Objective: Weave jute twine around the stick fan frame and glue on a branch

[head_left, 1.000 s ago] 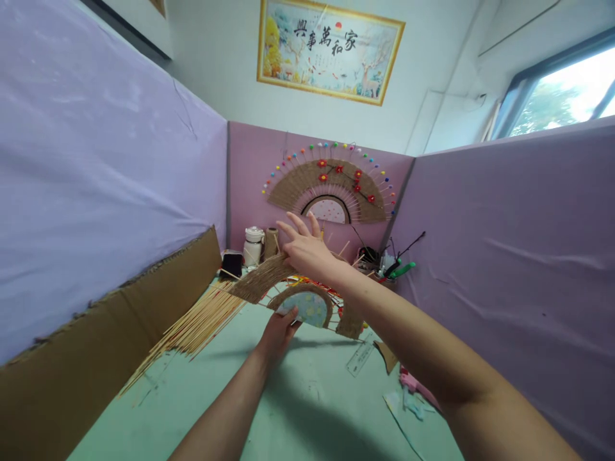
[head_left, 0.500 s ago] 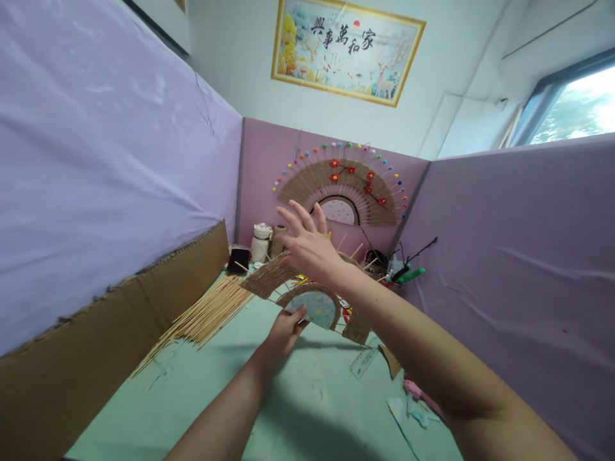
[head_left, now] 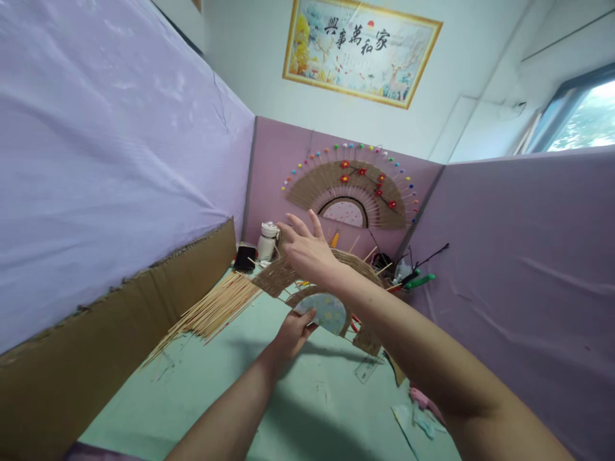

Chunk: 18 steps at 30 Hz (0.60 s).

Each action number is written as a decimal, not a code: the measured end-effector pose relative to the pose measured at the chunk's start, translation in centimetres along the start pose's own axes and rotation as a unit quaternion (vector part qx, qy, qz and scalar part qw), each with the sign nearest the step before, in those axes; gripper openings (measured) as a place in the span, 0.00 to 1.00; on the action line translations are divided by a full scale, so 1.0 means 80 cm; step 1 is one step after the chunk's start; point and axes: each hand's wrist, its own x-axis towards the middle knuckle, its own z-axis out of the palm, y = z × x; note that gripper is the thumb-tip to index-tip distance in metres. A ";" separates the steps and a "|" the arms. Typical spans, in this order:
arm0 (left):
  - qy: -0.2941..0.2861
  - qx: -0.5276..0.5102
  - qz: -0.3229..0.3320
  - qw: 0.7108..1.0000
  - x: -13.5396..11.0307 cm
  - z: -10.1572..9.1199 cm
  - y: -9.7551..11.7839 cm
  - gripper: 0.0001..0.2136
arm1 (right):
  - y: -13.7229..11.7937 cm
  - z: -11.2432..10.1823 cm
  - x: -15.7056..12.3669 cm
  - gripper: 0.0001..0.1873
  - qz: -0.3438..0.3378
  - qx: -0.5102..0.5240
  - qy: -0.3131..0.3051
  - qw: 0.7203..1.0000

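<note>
My left hand [head_left: 296, 330] grips a handmade fan [head_left: 331, 313] by the lower edge of its pale, patterned half-round centre, thumb in front. The fan is held tilted above the table, with a brown twine-wrapped band [head_left: 276, 276] woven over thin sticks whose ends poke out at the rim. My right hand [head_left: 310, 253] reaches across the fan's upper band, fingers spread and raised, the thumb side partly hidden. Whether its palm touches the band I cannot tell. My right forearm covers part of the fan's right side.
Thin wooden sticks [head_left: 216, 307] lie in a bundle at left beside a cardboard strip [head_left: 158, 291]. A white bottle [head_left: 268, 241] and black device [head_left: 245, 257] stand behind. A finished fan [head_left: 355, 192] hangs on the pink partition. A ruler [head_left: 366, 369] and pink tool [head_left: 423, 400] lie at right.
My right hand has dropped slightly towards the fan's upper band, its fingers bending a little more. My left hand keeps its hold. The whole view has shifted slightly.
</note>
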 end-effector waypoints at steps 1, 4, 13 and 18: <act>0.001 -0.002 0.002 1.000 -0.001 0.001 0.000 0.18 | -0.004 -0.004 0.000 0.09 -0.001 0.000 0.009 1.000; 0.007 -0.001 0.010 1.000 -0.004 0.007 0.002 0.19 | -0.019 -0.012 0.002 0.12 -0.013 0.000 0.041 0.999; -0.005 0.036 0.008 0.999 -0.010 0.012 0.000 0.18 | -0.040 0.043 0.017 0.10 -0.074 -0.024 0.039 0.996; -0.005 0.046 0.003 0.999 -0.010 0.014 0.004 0.21 | -0.037 0.051 0.020 0.11 -0.065 -0.012 0.044 0.997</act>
